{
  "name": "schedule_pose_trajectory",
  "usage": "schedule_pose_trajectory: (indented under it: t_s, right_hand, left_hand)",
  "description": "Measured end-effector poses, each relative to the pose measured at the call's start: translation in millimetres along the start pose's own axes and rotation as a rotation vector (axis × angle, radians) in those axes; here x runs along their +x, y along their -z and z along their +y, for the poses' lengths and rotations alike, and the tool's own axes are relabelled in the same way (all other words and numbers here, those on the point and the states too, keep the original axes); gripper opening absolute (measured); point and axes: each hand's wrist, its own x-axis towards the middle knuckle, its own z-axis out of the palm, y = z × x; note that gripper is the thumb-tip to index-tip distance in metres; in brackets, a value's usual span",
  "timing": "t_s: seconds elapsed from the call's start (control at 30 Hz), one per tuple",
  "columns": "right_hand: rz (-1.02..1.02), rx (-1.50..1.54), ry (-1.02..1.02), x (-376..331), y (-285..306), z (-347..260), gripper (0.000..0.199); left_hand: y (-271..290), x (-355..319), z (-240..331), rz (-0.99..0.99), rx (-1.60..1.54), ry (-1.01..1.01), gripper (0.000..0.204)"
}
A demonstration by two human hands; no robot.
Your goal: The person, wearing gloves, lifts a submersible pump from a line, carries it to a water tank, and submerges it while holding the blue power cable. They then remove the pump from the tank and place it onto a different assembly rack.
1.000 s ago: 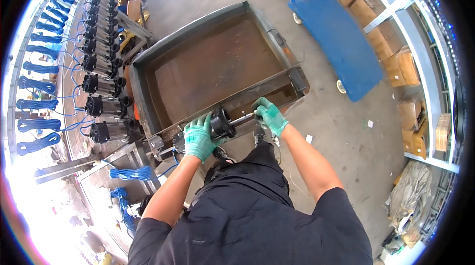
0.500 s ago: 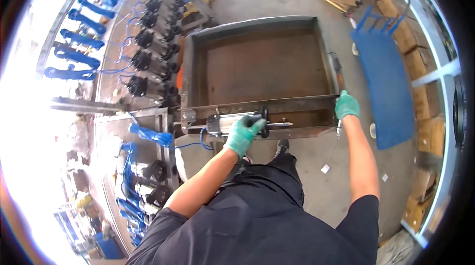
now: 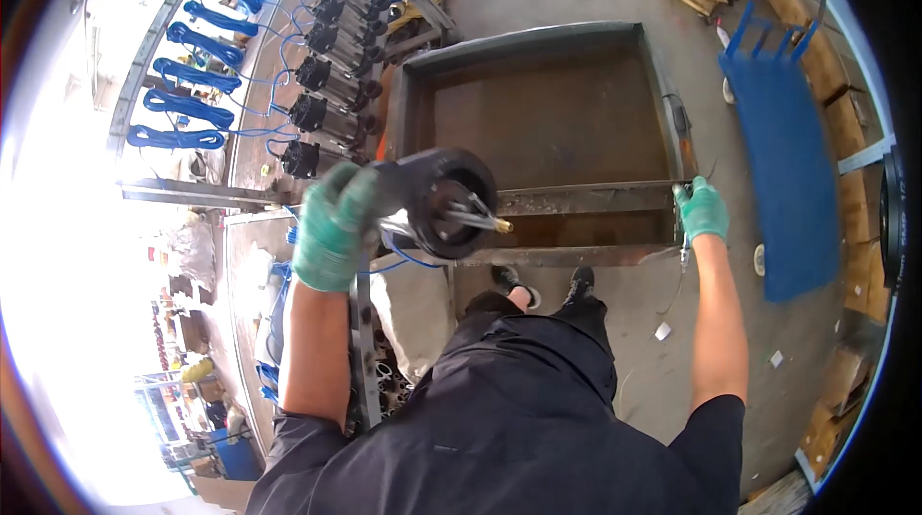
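Both hands wear green gloves. Seen from the head camera, the left hand [image 3: 334, 225] is closed around a black round motor-like part [image 3: 444, 203] with a thin metal shaft ending in a brass tip, held raised above the near left corner of a large rusty metal tray [image 3: 547, 121]. Over at the tray's near right corner, the right hand [image 3: 701, 210] grips the rim. More black motors [image 3: 317, 102] with blue cables line a rack to the left, and a blue hand cart [image 3: 789, 159] stands on the floor to the right.

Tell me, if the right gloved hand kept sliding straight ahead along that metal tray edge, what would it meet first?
Probably the slim dark-handled tool lying along the rusty metal tray's right rim, just beyond the green-gloved right hand, which rests on the tray's corner. Depth is hard to judge in this fisheye view.
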Motion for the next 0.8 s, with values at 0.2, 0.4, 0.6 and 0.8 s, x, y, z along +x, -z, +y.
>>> schedule_pose_trajectory:
  t_s: [0.2,0.4,0.6,0.8]
  right_hand:
    - [0.353,0.227,0.169,8,23,-54,0.031]
    - [0.145,0.313,0.297,36,-36,-84,0.026]
    - [-0.049,0.117,0.023,38,-38,-103,0.043]
    - [-0.101,0.066,-0.085,49,-44,-109,0.043]
  left_hand:
    - [-9,62,43,-0.014,0.231,-0.077,0.041]
    - [-41,146,-18,-0.162,0.211,0.004,0.036]
    - [-113,179,-96,-0.27,0.153,-0.008,0.024]
    - [-166,188,-161,-0.271,0.185,-0.025,0.03]
